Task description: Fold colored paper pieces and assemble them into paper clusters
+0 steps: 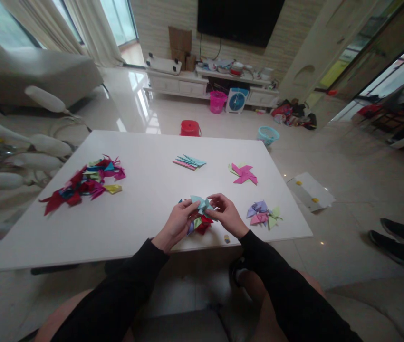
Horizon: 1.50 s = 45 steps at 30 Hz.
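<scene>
Between my two hands is a light blue folded-paper piece (202,204), held above the front part of a white table (145,190). My left hand (179,222) pinches its left side, and the fingers of my right hand (225,213) close on its right side. Just beneath, partly covered by my hands, lie red, green and purple paper pieces (202,226). To the right rest purple, pink and green folded papers (262,214). Farther back are a pink and green paper pinwheel (244,174) and a stack of narrow blue and pink folded strips (189,162).
A heap of colourful folded papers (84,183) covers part of the table's left side. A small sticker (226,239) is near the front edge. Beyond the table stand a red stool (190,128) and a blue basket (268,135). A white board (311,191) lies on the floor at right.
</scene>
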Available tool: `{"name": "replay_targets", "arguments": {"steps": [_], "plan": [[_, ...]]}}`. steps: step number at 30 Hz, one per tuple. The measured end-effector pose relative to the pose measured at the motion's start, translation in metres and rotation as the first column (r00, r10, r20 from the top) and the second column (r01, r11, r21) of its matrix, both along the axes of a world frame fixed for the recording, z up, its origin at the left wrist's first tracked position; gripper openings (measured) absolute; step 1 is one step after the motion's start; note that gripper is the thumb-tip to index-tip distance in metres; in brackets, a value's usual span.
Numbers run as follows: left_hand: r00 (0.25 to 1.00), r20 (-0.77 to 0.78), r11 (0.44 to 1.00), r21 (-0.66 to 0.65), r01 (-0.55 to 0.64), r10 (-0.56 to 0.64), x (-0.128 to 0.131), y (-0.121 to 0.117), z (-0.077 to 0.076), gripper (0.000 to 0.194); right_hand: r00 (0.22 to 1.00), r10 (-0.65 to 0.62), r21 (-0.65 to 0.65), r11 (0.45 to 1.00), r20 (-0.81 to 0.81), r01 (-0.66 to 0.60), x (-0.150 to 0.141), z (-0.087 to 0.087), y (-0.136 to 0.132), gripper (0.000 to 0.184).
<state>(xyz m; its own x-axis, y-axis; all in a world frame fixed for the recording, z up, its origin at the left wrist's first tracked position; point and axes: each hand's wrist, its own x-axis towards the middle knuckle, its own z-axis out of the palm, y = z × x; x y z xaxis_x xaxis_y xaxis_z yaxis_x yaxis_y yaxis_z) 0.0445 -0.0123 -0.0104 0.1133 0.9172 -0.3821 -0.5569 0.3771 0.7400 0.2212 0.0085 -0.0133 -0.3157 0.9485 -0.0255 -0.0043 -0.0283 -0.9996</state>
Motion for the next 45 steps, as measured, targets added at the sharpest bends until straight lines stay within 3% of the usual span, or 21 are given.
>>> {"name": "replay_targets", "arguments": {"steps": [5,9,14,17,19,23,25,26,28,31,34,45], "plan": [[0.992,-0.063,0.994,-0.018,0.111,-0.112,-0.003,0.003,-0.002,0.029,0.992,0.019,0.198,0.979,0.121,-0.043,0.004,0.007,-0.001,0.036],[0.986,-0.091,0.99,-0.029,0.139,-0.141,0.0,0.004,-0.006,0.029,0.988,0.052,0.249,0.965,0.146,-0.088,0.009,0.01,-0.002,0.023],[0.986,-0.084,0.989,-0.018,0.145,-0.146,0.007,0.005,-0.011,0.029,0.979,0.033,0.295,0.951,0.202,-0.093,0.018,0.008,-0.005,0.021],[0.986,-0.079,0.988,-0.061,0.145,-0.149,0.01,0.005,-0.01,0.026,0.968,-0.073,0.352,0.936,0.241,-0.017,0.033,0.009,0.0,0.022],[0.986,-0.089,0.987,-0.09,0.132,-0.14,0.011,0.006,-0.008,0.023,0.937,-0.229,0.411,0.905,0.262,0.106,0.053,0.01,0.011,0.025],[0.988,-0.082,0.988,-0.093,0.125,-0.133,0.009,0.008,-0.003,0.016,0.755,-0.569,0.492,0.784,0.326,0.379,0.122,0.005,0.043,0.03],[0.987,-0.076,0.987,-0.092,0.135,-0.142,0.007,0.011,-0.002,0.015,0.568,-0.703,0.471,0.71,0.428,0.523,0.164,-0.002,0.057,0.033],[0.987,-0.077,0.987,-0.091,0.133,-0.14,0.006,0.012,-0.001,0.014,0.461,-0.734,0.449,0.673,0.498,0.587,0.183,-0.006,0.062,0.035],[0.988,-0.086,0.989,-0.08,0.123,-0.13,0.003,0.015,-0.001,0.014,0.384,-0.733,0.431,0.655,0.562,0.621,0.216,-0.015,0.066,0.037],[0.988,-0.105,0.993,-0.053,0.105,-0.11,-0.001,0.02,0.0,0.013,0.316,-0.689,0.409,0.67,0.652,0.619,0.248,-0.029,0.063,0.03],[0.987,-0.129,0.995,-0.046,0.09,-0.095,-0.006,0.021,0.002,0.011,0.254,-0.627,0.384,0.696,0.736,0.607,0.262,-0.04,0.059,0.023],[0.976,-0.163,0.99,-0.035,0.138,-0.141,-0.017,0.014,0.013,0.017,0.165,-0.431,0.304,0.814,0.887,0.495,0.254,-0.063,0.062,0.017]]}}
